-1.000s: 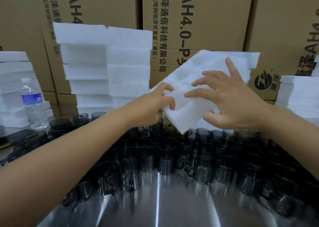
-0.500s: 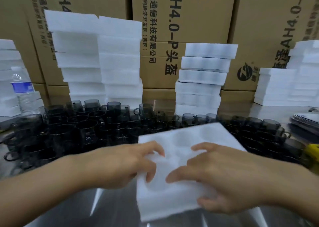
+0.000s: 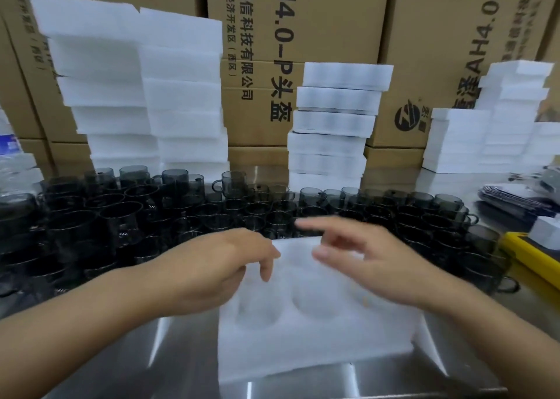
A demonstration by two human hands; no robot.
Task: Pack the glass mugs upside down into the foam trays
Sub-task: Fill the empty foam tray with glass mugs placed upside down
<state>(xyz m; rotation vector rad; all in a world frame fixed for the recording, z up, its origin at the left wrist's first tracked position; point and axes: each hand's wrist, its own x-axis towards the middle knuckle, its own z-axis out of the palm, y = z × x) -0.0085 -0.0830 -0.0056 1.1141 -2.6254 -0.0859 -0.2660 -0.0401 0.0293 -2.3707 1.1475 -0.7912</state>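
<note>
Foam tray [image 3: 303, 344] lies flat beneath left hand [image 3: 212, 268] and right hand [image 3: 372, 262].

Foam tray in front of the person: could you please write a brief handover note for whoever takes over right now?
Left hand: open, fingers relaxed over the foam tray's far left corner; contact unclear.
Right hand: open, fingers spread above the tray, holding nothing.
Tray lies flat on the steel table, round pockets up, all empty.
Glass mugs crowd behind it, rims up; foam stacks stand further back.
Done: tray in place.
Left: turn mugs upside down into the pockets.
</note>
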